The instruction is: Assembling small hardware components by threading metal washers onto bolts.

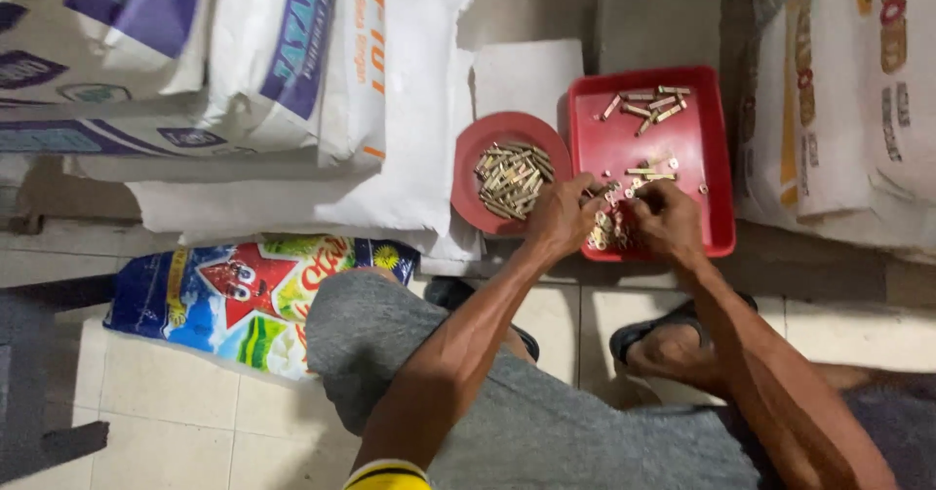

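Head view: the left hand (559,215) and right hand (665,219), fingers curled, pick at a pile of small brass bolts (606,229) in the red tray's (715,173) near corner; their exact hold is unclear. Sorting seems underway; next needs a fine pinch. Loose bolts (647,105) point mostly sideways.

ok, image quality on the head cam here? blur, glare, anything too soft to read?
Head view: lighting flat and even, no hard glare on the red tray; soft compression blur throughout; small brass-coloured pieces in the round red bowl merge together; left hand and right hand smeared at the fingertips, so each grip is unreadable; white sacks slightly bright.
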